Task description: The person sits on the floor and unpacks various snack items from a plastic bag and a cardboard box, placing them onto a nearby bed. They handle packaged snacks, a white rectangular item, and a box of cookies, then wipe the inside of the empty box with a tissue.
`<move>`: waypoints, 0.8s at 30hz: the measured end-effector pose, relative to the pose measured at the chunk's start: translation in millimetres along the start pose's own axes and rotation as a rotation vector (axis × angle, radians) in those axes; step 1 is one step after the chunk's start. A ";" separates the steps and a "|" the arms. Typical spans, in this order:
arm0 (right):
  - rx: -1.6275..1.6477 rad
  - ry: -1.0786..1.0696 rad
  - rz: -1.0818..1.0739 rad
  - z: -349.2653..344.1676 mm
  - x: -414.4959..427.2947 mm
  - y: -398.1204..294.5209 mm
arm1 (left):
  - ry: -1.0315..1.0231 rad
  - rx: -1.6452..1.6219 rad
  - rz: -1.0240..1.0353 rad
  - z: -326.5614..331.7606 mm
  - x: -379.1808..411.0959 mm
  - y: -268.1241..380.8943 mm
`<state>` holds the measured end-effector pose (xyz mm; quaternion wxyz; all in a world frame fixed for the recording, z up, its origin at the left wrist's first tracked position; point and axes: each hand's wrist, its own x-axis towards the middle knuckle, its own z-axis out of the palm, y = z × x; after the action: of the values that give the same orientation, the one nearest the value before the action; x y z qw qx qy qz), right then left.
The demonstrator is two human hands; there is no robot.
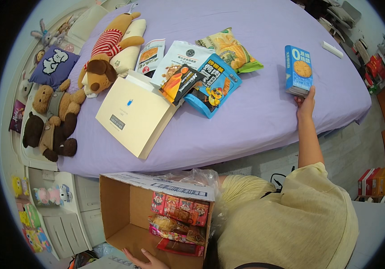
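Observation:
At the right side of the bed, my right hand [305, 104] grips a blue biscuit box [299, 70] by its lower end. The box stands upright against the purple sheet and bears a biscuit picture. At the bottom of the view, my left hand [147, 259] is on the near edge of an open cardboard box [118, 205], thumb and fingers spread across the rim. Part of that hand is cut off by the frame. Inside the carton lie several small red packs [179, 208], a wrapped bun [162, 223] and a flat red packet [180, 247].
On the purple bed sheet [246, 124] lie a cream box [132, 114], a blue snack pouch [214, 85], a black-and-orange packet [180, 84], a white pouch [182, 57] and a corn snack bag [229, 50]. Plush toys [58, 104] line the left. Clear plastic [209, 176] bunches beside the carton.

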<state>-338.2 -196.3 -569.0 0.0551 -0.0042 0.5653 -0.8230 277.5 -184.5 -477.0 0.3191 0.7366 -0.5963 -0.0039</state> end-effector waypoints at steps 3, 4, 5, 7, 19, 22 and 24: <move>0.009 -0.007 0.063 -1.7 2.5 -2.2 | 0.005 -0.008 0.016 -0.3 -0.2 -0.4; 0.000 -0.013 0.068 -2.2 3.5 -2.6 | 0.003 -0.013 0.009 -0.2 -0.3 -0.8; -0.009 -0.018 0.073 -2.7 4.5 -2.6 | 0.001 -0.019 0.002 0.1 -0.5 -1.2; -0.021 -0.029 0.076 -2.7 4.0 -2.1 | -0.003 -0.023 -0.005 0.1 -0.6 -1.9; -0.058 -0.041 0.082 0.9 2.7 -3.0 | -0.005 -0.002 0.012 -0.2 -0.2 -2.1; -0.082 -0.055 0.096 1.7 0.2 -5.1 | 0.000 -0.021 0.021 0.8 -0.7 -5.2; -0.088 -0.054 0.101 2.7 -1.3 -6.4 | 0.004 -0.004 0.042 0.7 -0.9 -6.8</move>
<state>-337.3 -196.4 -561.9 0.1116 -0.0001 0.5986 -0.7932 282.9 -183.5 -481.2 0.3214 0.7233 -0.6111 0.0031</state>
